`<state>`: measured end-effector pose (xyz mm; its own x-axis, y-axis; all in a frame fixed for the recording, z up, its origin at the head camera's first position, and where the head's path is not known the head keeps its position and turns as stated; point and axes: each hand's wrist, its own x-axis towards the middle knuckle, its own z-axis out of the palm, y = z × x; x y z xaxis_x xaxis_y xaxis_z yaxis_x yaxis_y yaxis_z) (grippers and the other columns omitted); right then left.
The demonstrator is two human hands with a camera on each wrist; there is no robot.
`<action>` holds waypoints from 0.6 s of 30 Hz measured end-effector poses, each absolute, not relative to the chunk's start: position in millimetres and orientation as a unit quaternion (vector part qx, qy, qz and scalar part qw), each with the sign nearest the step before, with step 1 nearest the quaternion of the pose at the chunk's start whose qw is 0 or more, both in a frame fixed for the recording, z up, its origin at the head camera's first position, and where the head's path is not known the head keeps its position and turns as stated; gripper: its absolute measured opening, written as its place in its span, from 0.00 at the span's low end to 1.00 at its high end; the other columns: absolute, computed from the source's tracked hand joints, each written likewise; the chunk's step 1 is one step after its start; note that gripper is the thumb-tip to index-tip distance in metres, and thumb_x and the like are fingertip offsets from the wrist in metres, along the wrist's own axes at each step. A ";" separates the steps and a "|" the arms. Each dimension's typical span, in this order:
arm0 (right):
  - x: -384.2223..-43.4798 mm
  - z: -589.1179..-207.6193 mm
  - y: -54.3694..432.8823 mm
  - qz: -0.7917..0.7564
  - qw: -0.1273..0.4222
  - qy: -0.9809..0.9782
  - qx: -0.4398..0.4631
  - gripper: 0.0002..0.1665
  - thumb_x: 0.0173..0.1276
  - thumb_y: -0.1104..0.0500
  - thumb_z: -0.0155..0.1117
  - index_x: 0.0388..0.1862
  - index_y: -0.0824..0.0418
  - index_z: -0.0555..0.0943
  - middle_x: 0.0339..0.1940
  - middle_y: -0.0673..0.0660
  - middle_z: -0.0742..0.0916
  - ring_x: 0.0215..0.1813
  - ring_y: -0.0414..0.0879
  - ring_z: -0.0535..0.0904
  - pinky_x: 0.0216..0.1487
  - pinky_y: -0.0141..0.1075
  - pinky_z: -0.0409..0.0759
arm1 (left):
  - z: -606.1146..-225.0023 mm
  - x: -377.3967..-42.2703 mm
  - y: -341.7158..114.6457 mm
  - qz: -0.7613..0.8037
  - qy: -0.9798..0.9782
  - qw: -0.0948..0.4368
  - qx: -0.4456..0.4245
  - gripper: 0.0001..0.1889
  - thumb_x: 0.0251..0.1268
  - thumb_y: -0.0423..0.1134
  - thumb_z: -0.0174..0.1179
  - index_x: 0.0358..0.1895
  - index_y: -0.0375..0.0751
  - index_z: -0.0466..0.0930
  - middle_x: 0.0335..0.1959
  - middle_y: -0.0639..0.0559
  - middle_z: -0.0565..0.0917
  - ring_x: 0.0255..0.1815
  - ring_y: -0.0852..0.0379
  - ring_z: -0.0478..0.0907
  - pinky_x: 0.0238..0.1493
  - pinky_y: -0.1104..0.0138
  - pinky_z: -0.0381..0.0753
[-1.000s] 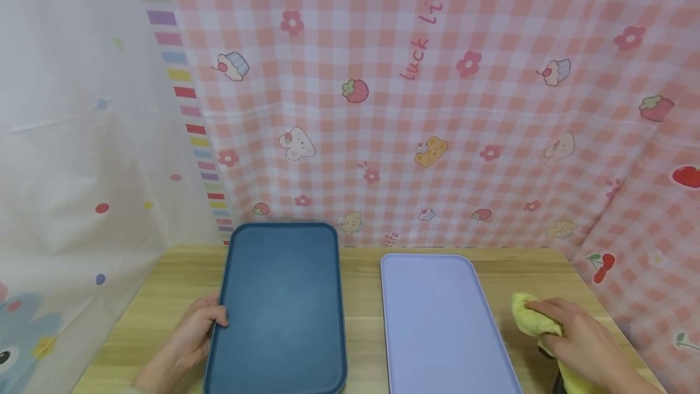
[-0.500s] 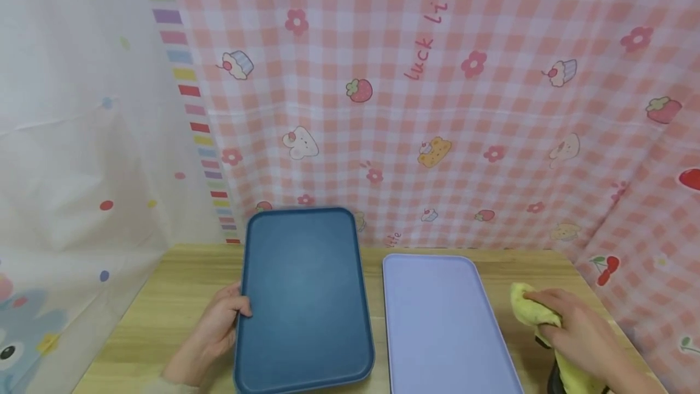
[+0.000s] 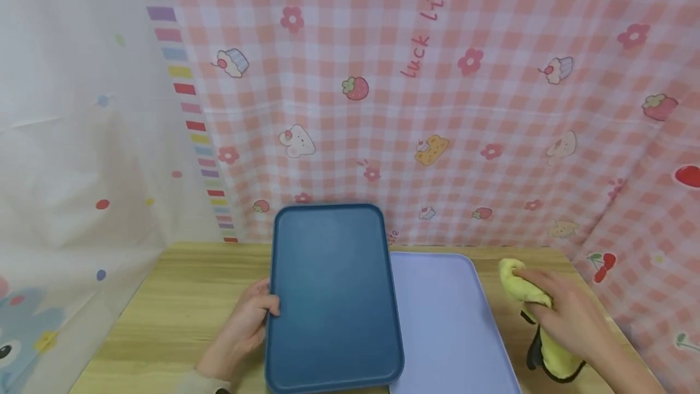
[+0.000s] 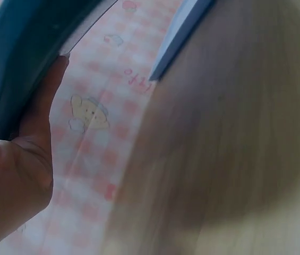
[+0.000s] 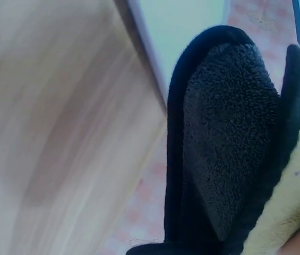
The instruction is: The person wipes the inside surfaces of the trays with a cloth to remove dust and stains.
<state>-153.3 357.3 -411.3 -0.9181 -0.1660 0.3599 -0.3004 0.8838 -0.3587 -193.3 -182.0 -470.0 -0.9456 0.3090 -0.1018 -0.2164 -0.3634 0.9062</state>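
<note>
A dark blue rectangular tray (image 3: pixel 335 297) is raised and tilted toward the camera in the head view. My left hand (image 3: pixel 246 327) grips its left edge, thumb over the rim and the other fingers behind it. A lilac tray (image 3: pixel 448 315) lies on the table to the right, its left side overlapped by the blue one. At the far right my right hand (image 3: pixel 569 315) holds a bunched yellow cloth (image 3: pixel 522 287) with dark trim. In the right wrist view the cloth's dark grey fleecy side (image 5: pixel 229 127) hangs down in a fold.
The wooden table (image 3: pixel 180 297) reaches back to a pink checked curtain (image 3: pixel 328 114) with cartoon prints. A white dotted curtain (image 3: pixel 98 138) hangs along the left side. More checked fabric borders the right edge.
The left hand has lifted the blue tray and carried it rightward, so it now overlaps the lilac tray in view. The right hand has moved slightly up and left with the cloth.
</note>
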 end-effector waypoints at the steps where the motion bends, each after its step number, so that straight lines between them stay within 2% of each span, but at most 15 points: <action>1: -154.0 -409.7 355.9 0.206 0.172 -0.955 0.125 0.33 0.59 0.66 0.73 0.66 0.57 0.82 0.60 0.66 0.85 0.60 0.71 0.78 0.48 0.66 0.75 | -470.3 -193.9 -178.2 0.823 0.544 0.158 0.047 0.38 0.38 0.17 0.44 0.65 0.26 0.69 0.52 0.44 0.82 0.48 0.50 0.84 0.47 0.58 0.86; 10: -165.8 -394.5 338.5 0.208 0.272 -0.920 0.191 0.39 0.52 0.73 0.76 0.65 0.57 0.83 0.60 0.61 0.84 0.61 0.63 0.75 0.52 0.59 0.71 | -468.7 -198.0 -146.6 0.831 0.531 0.156 0.055 0.34 0.35 0.17 0.44 0.56 0.29 0.75 0.47 0.45 0.83 0.42 0.52 0.84 0.41 0.61 0.86; 14: -170.2 -390.7 325.8 0.214 0.282 -0.911 0.210 0.41 0.49 0.77 0.75 0.66 0.58 0.82 0.61 0.62 0.83 0.60 0.64 0.76 0.51 0.60 0.71 | -466.4 -197.7 -136.2 0.832 0.530 0.155 0.059 0.34 0.34 0.17 0.44 0.56 0.30 0.76 0.45 0.46 0.85 0.41 0.53 0.85 0.39 0.62 0.86; 18: -173.5 -391.4 314.0 0.211 0.287 -0.905 0.233 0.43 0.46 0.81 0.72 0.65 0.60 0.81 0.61 0.63 0.83 0.58 0.65 0.77 0.50 0.60 0.72 | -464.3 -196.0 -127.2 0.830 0.531 0.160 0.061 0.37 0.34 0.18 0.44 0.59 0.27 0.75 0.48 0.45 0.85 0.43 0.52 0.85 0.41 0.62 0.86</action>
<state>-173.5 314.0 -391.4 -0.7272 -0.3004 0.6172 -0.5428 0.8021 -0.2490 -196.0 -127.2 -464.3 -0.9413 0.3307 -0.0681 -0.2005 -0.3851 0.9008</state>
